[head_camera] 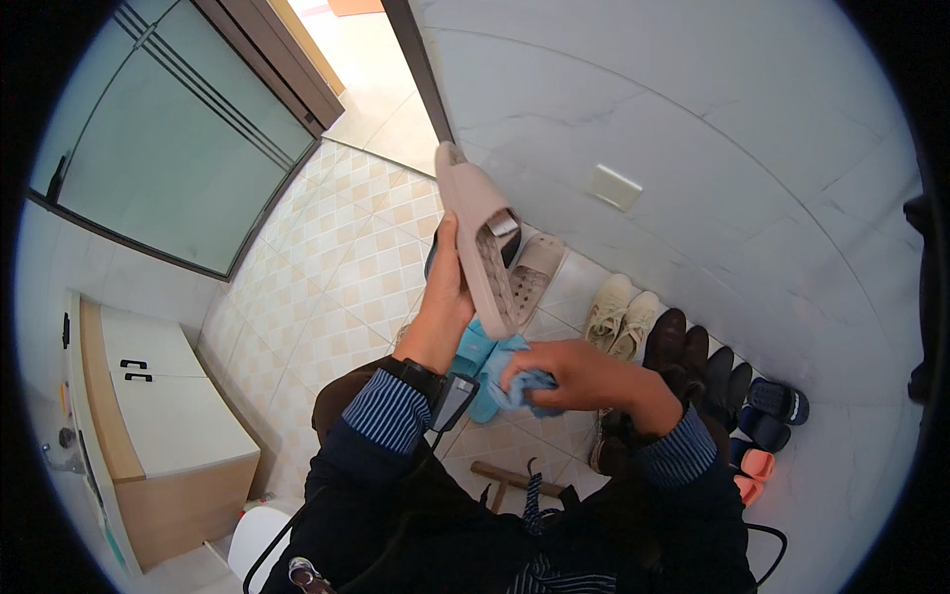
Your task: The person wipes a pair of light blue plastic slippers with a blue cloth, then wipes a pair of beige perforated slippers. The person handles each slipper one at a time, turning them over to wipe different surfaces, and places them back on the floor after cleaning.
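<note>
My left hand [447, 276] grips a beige slide slipper [482, 245] by its side and sole, holding it tilted above the floor. A light blue cloth [512, 382] is bunched in my right hand [575, 371], just below the slipper's lower end and apart from it. Beneath both hands stands a pair of turquoise slippers [472, 349], partly covered by the cloth. Another beige slipper [540, 263] with a perforated insole rests on the floor behind the held one. Something dark beside it is mostly hidden.
Along the marbled wall [712, 215] stand cream sneakers [612, 310], brown boots [670, 338], dark shoes [726, 379], navy slides [775, 405] and coral slides [755, 469]. A white cabinet [178, 416] and a frosted glass door [185, 148] are on the left. A wooden bar [512, 477] lies low.
</note>
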A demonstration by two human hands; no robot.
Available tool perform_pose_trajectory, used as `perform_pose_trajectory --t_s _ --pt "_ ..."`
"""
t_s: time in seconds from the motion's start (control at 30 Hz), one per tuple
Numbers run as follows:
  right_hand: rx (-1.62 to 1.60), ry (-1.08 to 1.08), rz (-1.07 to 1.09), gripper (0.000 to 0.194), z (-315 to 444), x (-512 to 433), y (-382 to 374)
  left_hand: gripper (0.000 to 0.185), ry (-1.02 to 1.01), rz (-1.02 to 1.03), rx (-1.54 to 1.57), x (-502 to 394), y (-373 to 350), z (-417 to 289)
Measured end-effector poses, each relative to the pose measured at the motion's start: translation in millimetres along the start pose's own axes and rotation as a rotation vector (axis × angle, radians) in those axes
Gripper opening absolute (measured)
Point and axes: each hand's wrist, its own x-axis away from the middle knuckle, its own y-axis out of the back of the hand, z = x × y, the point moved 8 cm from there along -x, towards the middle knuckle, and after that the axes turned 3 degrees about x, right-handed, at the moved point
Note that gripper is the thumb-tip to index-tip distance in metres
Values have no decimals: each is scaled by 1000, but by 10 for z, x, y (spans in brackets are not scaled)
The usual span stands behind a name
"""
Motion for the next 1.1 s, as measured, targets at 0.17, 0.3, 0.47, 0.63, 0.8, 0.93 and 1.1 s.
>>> perform_pose_trajectory --t_s 0.17,0.3,0.47,0.63,0.8,0.93,1.1 --pt "-204 58 -516 32 -45 130 581 58 -47 -28 -12 -52 64 56" --pt "-149 102 -785 35 -50 83 812 46 64 10 -109 103 -74 434" --pt "107 107 -667 27 0 -136 583 66 143 184 162 19 -142 502" --pt "118 199 -478 28 56 -55 361 74 6 68 113 -164 91 262" --pt "63 27 -212 29 -84 64 248 77 0 -52 160 -102 226 -60" --pt "-42 109 -559 30 40 151 507 76 -11 -67 142 -82 196 -64" --pt "339 288 -780 31 399 48 387 79 102 109 227 -15 14 151"
